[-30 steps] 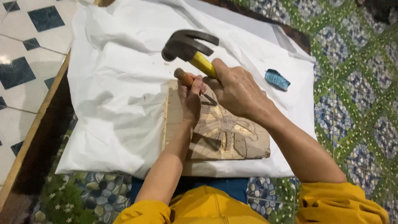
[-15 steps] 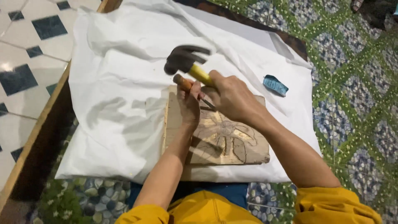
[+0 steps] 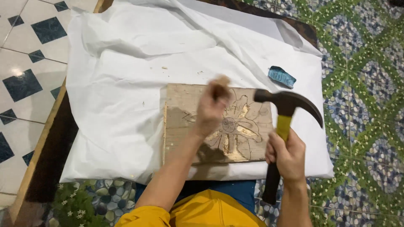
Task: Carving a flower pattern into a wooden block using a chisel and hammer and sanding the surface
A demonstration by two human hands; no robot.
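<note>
a white cloth (image 3: 126,105) covers the worktop under both hands. a carved board (image 3: 181,126) lies beneath the left hand (image 3: 210,111), which is closed on a blurred chisel (image 3: 219,83). the right hand (image 3: 288,155), beside the board, grips a hammer (image 3: 286,113). a blue packet (image 3: 281,77) lies beyond it.

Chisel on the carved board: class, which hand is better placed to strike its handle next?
Right. The right hand grips the hammer raised beside the board; the left hand holds the chisel.
</note>
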